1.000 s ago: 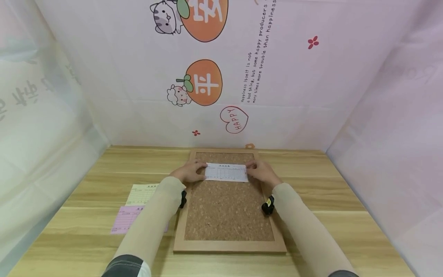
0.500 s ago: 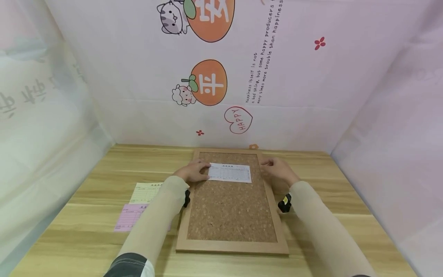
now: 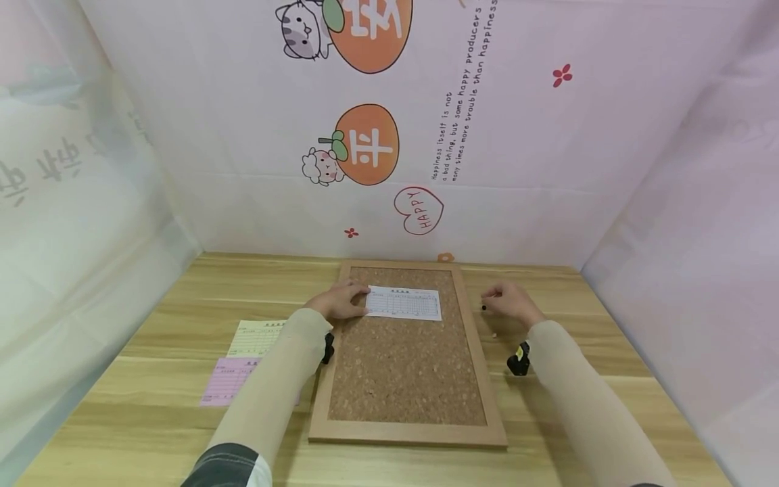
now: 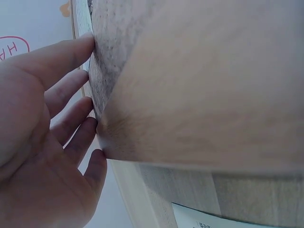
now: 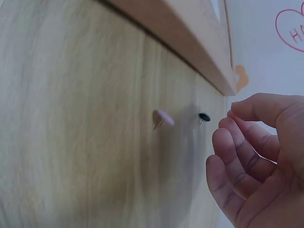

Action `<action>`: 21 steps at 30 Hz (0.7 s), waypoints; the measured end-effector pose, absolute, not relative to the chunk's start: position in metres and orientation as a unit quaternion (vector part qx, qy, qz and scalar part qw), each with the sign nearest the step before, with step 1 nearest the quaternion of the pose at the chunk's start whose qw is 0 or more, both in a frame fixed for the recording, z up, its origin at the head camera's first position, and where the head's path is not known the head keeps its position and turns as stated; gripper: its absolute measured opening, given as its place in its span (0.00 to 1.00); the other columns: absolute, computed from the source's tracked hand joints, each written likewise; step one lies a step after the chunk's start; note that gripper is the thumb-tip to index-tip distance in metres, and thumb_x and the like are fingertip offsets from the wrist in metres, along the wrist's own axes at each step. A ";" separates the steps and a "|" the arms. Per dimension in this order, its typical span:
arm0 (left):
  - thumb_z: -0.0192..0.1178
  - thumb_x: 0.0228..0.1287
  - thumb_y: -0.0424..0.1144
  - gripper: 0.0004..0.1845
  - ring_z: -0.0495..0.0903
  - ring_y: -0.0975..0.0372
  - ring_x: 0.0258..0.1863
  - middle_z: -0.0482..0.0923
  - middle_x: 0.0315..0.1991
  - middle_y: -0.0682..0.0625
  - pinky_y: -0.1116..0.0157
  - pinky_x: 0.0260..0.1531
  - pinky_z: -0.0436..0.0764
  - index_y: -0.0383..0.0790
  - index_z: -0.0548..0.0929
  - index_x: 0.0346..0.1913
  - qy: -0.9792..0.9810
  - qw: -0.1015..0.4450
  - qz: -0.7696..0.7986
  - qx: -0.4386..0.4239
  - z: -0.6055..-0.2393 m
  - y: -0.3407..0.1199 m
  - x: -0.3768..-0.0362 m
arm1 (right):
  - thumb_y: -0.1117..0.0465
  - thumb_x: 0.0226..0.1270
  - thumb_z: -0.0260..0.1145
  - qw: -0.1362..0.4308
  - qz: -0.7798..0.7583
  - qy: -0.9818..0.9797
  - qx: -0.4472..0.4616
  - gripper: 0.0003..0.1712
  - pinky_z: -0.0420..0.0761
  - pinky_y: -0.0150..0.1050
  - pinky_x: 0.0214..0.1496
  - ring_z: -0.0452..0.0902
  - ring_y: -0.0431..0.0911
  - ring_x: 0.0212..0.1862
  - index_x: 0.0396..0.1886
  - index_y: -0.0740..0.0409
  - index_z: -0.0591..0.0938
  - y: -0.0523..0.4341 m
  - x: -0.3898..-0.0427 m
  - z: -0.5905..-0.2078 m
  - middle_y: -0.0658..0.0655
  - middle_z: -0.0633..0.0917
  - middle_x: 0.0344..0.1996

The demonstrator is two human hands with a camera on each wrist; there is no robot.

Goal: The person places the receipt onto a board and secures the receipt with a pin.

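A white printed form (image 3: 404,303) lies across the upper part of a framed cork board (image 3: 408,372). My left hand (image 3: 341,301) rests at the form's left end, thumb and fingers spread and touching the paper's edge and board. Off the board's right side, my right hand (image 3: 513,302) is low over the table, with thumb and index fingertips together in the right wrist view; whether anything sits between them is hidden. Near those fingertips is a black-headed thumbtack (image 5: 204,117), and closer to the camera a pale pink thumbtack (image 5: 165,117).
Left of the board, a yellow form (image 3: 252,338) and a pink form (image 3: 228,382) lie on the wooden table (image 3: 182,318), partly covered by the left sleeve. A printed white curtain (image 3: 517,169) hangs behind the table and at both sides.
My right hand has let go of the form's right end and moved right, off the board to the thumbtacks. The left hand has stayed at the form's left end.
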State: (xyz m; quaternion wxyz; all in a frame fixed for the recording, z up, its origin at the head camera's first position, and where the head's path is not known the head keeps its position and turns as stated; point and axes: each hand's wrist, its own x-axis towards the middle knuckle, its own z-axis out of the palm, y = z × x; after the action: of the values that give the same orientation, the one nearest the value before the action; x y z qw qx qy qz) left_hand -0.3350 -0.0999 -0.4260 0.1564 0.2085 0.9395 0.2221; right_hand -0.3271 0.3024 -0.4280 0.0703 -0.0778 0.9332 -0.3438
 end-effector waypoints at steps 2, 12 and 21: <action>0.59 0.74 0.44 0.30 0.53 0.45 0.74 0.55 0.76 0.39 0.46 0.70 0.59 0.41 0.67 0.75 0.939 0.157 0.223 0.208 -0.426 -0.100 -0.335 | 0.60 0.75 0.59 0.074 -0.341 0.934 -0.074 0.21 0.79 0.54 0.52 0.82 0.57 0.46 0.57 0.74 0.79 0.304 -0.326 -0.429 0.68 0.84 0.46; 0.59 0.74 0.44 0.30 0.54 0.46 0.74 0.56 0.75 0.40 0.46 0.69 0.59 0.42 0.67 0.75 0.941 0.156 0.223 0.201 -0.427 -0.098 -0.335 | 0.61 0.78 0.58 0.112 -0.393 0.912 -0.036 0.19 0.80 0.41 0.40 0.78 0.50 0.39 0.57 0.72 0.80 0.309 -0.325 -0.438 0.61 0.84 0.40; 0.59 0.74 0.43 0.30 0.54 0.46 0.74 0.55 0.76 0.40 0.47 0.70 0.59 0.41 0.66 0.75 0.941 0.155 0.225 0.200 -0.425 -0.097 -0.333 | 0.59 0.76 0.61 0.105 -0.390 0.914 -0.026 0.18 0.79 0.39 0.38 0.77 0.48 0.39 0.53 0.70 0.83 0.310 -0.327 -0.441 0.58 0.85 0.38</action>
State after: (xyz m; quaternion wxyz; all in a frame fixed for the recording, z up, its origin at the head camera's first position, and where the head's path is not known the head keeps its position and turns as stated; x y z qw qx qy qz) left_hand -0.3327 -0.0970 -0.4253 0.1552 0.2000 0.9410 0.2247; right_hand -0.3269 0.3096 -0.4415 0.1050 -0.0263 0.9143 -0.3903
